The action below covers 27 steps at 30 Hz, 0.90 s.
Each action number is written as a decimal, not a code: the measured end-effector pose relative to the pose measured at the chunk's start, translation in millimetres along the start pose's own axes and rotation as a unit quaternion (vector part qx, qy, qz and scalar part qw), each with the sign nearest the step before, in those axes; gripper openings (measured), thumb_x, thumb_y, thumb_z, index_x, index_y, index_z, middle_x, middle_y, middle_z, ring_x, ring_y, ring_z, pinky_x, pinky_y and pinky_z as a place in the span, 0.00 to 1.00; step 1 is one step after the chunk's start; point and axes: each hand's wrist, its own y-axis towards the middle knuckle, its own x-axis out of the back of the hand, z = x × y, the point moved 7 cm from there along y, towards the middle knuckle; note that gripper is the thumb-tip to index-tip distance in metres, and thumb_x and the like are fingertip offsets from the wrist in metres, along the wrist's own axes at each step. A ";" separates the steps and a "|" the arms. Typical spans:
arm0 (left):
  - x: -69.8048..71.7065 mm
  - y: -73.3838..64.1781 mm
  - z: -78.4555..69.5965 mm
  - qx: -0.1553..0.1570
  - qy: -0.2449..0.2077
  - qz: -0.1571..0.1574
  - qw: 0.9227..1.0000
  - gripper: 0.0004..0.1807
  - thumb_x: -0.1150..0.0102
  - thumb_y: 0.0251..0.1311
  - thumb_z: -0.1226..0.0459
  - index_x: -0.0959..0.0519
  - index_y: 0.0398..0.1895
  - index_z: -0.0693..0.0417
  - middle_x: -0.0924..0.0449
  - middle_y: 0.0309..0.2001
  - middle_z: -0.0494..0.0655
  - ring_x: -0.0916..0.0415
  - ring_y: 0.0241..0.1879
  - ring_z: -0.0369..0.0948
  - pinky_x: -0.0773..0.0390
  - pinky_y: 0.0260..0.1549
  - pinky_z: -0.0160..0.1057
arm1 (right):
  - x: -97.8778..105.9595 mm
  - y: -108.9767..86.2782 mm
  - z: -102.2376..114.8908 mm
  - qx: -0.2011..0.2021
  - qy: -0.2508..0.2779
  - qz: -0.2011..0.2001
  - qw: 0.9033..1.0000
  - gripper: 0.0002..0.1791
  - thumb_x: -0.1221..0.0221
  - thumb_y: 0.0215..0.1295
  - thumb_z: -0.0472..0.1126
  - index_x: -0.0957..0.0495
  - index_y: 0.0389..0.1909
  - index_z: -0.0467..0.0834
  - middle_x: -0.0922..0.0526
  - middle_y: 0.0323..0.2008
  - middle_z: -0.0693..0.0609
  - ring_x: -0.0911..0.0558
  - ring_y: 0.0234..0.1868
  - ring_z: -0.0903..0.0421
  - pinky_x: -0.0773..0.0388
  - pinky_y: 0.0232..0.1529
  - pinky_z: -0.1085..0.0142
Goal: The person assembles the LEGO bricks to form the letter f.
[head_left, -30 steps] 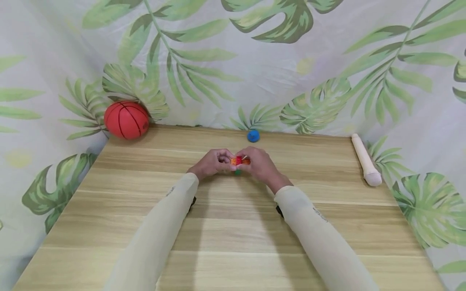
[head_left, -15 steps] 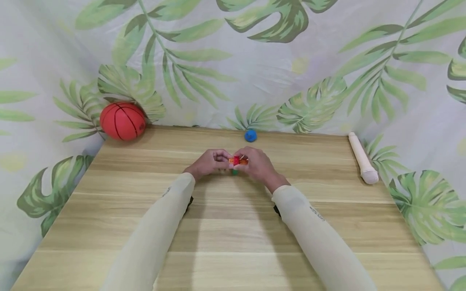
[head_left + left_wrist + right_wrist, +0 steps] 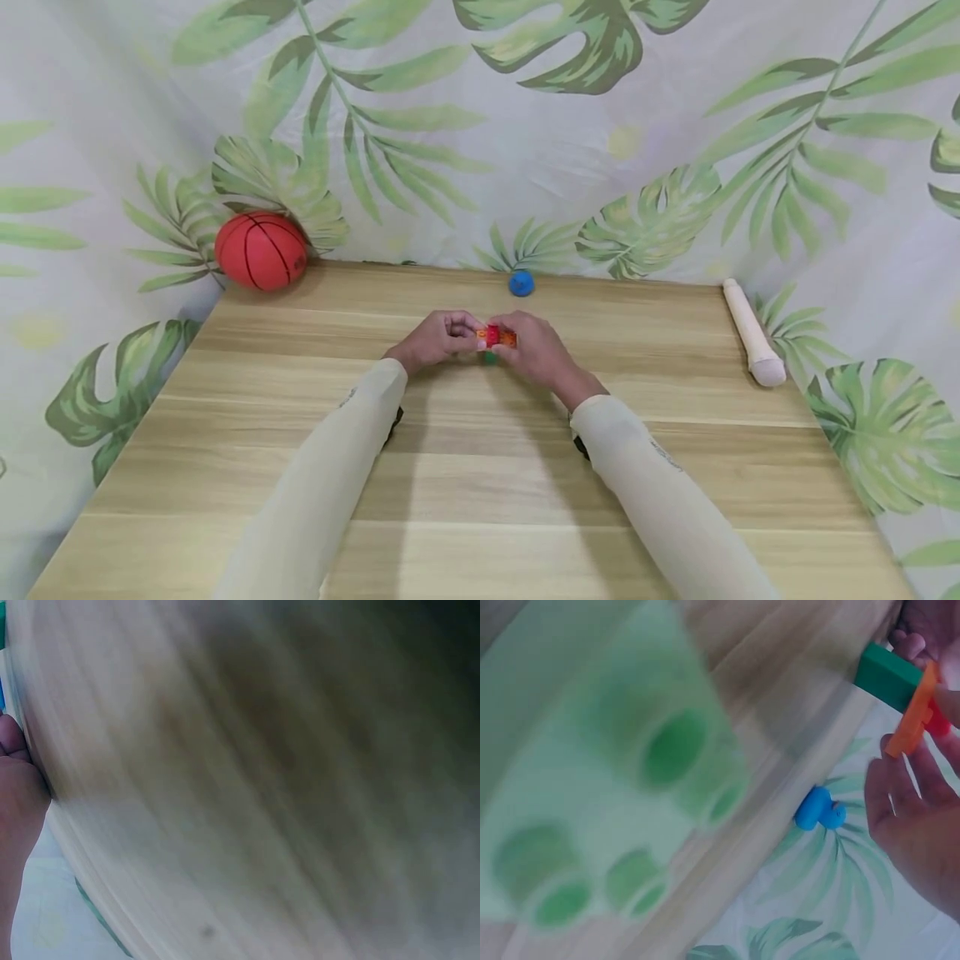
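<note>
In the head view both hands meet over the middle of the table around a small stack of toy building bricks. My left hand (image 3: pixel 438 340) pinches the left end of an orange brick (image 3: pixel 482 334). A red brick (image 3: pixel 492 336) sits on the orange one, and my right hand (image 3: pixel 536 346) holds it between thumb and fingers. Below them shows a green block (image 3: pixel 491 357), seen more fully in the right wrist view, where the orange brick (image 3: pixel 911 720) is against it. The left wrist view shows only part of the left hand (image 3: pixel 19 802); its fingertips are out of frame.
A blue toy (image 3: pixel 521 283) lies near the table's back edge. At the back left is a red ball (image 3: pixel 261 251), and a pale microphone-shaped thing (image 3: pixel 752 333) lies along the right edge. A blurred pale green shape (image 3: pixel 592 787) fills much of the right wrist view.
The right hand has shifted slightly right, and its fingers have spread a little, showing more orange beside the red brick. The left hand stays nearly still.
</note>
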 end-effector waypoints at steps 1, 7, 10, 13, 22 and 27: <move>-0.3 0.4 -0.1 0.001 0.000 0.001 1.000 0.14 0.33 0.71 0.69 0.18 0.56 0.65 0.14 0.37 0.38 0.23 0.36 0.34 0.25 0.34 0.31 | 0.8 -2.6 -0.5 0.006 -0.003 0.013 1.000 0.26 0.30 0.72 0.39 0.20 0.69 0.40 0.15 0.62 0.41 0.16 0.60 0.45 0.19 0.64 0.50; -0.4 2.8 -1.2 0.003 -0.002 -0.001 1.000 0.16 0.32 0.71 0.67 0.18 0.58 0.64 0.14 0.36 0.37 0.23 0.35 0.35 0.27 0.33 0.30 | 12.6 -30.0 -16.8 0.007 -0.019 0.069 0.997 0.40 0.33 0.76 0.42 0.38 0.83 0.43 0.29 0.75 0.38 0.29 0.77 0.39 0.32 0.78 0.42; 0.8 3.3 -1.2 0.003 0.002 -0.004 1.000 0.17 0.31 0.71 0.67 0.19 0.59 0.64 0.15 0.35 0.36 0.25 0.33 0.34 0.28 0.31 0.30 | 22.0 -49.0 -35.4 -0.009 -0.012 0.075 0.997 0.38 0.35 0.77 0.43 0.38 0.82 0.41 0.30 0.76 0.36 0.29 0.77 0.38 0.32 0.78 0.40; 1.5 3.9 0.7 0.005 0.002 0.000 1.000 0.18 0.31 0.71 0.66 0.19 0.61 0.65 0.15 0.35 0.37 0.25 0.32 0.34 0.29 0.31 0.30 | 30.3 -70.4 -55.8 -0.007 -0.007 0.090 0.996 0.33 0.37 0.78 0.42 0.32 0.77 0.35 0.25 0.72 0.34 0.26 0.73 0.35 0.30 0.75 0.39; 2.5 6.1 4.5 -0.003 0.001 0.002 1.000 0.18 0.30 0.70 0.66 0.19 0.59 0.63 0.13 0.36 0.36 0.23 0.34 0.33 0.27 0.32 0.30 | 35.5 -123.9 -94.3 -0.047 0.125 0.178 0.975 0.30 0.36 0.79 0.47 0.28 0.74 0.37 0.26 0.69 0.37 0.24 0.66 0.41 0.25 0.69 0.43; 1.7 4.4 3.8 0.000 0.000 -0.002 1.000 0.17 0.31 0.70 0.67 0.19 0.59 0.64 0.13 0.35 0.35 0.23 0.34 0.33 0.28 0.32 0.30 | 26.4 -135.1 -88.9 -0.025 0.141 0.215 0.966 0.35 0.25 0.67 0.45 0.26 0.73 0.43 0.28 0.64 0.39 0.26 0.62 0.47 0.24 0.63 0.56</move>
